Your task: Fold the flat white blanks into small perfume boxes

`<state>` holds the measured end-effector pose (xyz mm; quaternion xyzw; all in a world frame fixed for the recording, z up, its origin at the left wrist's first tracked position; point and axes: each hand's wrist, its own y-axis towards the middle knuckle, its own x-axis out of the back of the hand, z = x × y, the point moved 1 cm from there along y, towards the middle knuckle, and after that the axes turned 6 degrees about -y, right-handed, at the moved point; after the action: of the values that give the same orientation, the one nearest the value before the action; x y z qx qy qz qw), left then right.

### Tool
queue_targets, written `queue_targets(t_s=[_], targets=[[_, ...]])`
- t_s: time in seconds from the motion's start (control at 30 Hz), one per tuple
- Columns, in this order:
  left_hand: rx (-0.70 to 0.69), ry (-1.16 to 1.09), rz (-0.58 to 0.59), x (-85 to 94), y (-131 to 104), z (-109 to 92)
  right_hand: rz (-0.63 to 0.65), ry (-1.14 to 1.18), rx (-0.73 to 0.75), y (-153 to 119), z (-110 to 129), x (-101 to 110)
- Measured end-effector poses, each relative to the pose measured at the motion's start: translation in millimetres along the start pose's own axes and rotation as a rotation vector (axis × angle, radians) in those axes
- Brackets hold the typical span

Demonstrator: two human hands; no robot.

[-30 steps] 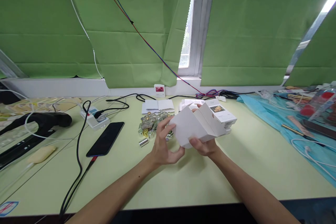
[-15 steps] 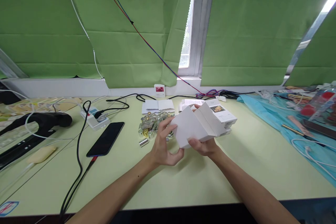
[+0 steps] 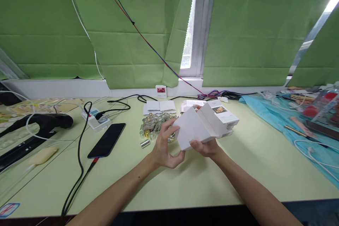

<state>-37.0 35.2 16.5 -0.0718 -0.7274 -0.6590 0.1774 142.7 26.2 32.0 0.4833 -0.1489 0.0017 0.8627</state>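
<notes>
A white box (image 3: 192,129) with a raised flap on its right side is held above the table. My left hand (image 3: 165,148) grips its left edge, fingers on top and thumb near the lower corner. My right hand (image 3: 206,146) holds the lower right side, its thumb on the front face; other fingers are mostly hidden behind. Beyond the hands lie several small glass bottles (image 3: 150,122) and a silver cap (image 3: 145,143). White folded cards (image 3: 159,106) rest behind the bottles. Printed white boxes (image 3: 225,113) are stacked behind the held box, to the right.
A black phone (image 3: 106,140) with a cable lies left, near a white power strip (image 3: 96,119). A black curved object (image 3: 50,123) is farther left. Blue sheeting (image 3: 288,127) with a brush and cables covers the right side. A small picture card (image 3: 161,91) stands at the back.
</notes>
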Motion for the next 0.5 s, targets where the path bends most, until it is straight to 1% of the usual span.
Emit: queue_targets(t_s=[0.1, 0.23, 0.33, 0.5], targets=[[-0.007, -0.009, -0.003, 0.0, 0.7, 0.2, 0.016, 0.055, -0.047, 0.5, 0.9, -0.3], [-0.013, 0.011, -0.016, 0.3, 0.9, 0.1, 0.018, 0.130, -0.054, 1.0, 1.6, -0.8], [-0.016, 0.017, -0.025, 0.2, 0.9, 0.2, 0.026, 0.163, -0.099, 0.9, 1.7, -1.4], [-0.020, -0.004, -0.021, 0.1, 1.0, 0.6, 0.100, 0.207, -0.180, -0.1, 1.9, -2.5]])
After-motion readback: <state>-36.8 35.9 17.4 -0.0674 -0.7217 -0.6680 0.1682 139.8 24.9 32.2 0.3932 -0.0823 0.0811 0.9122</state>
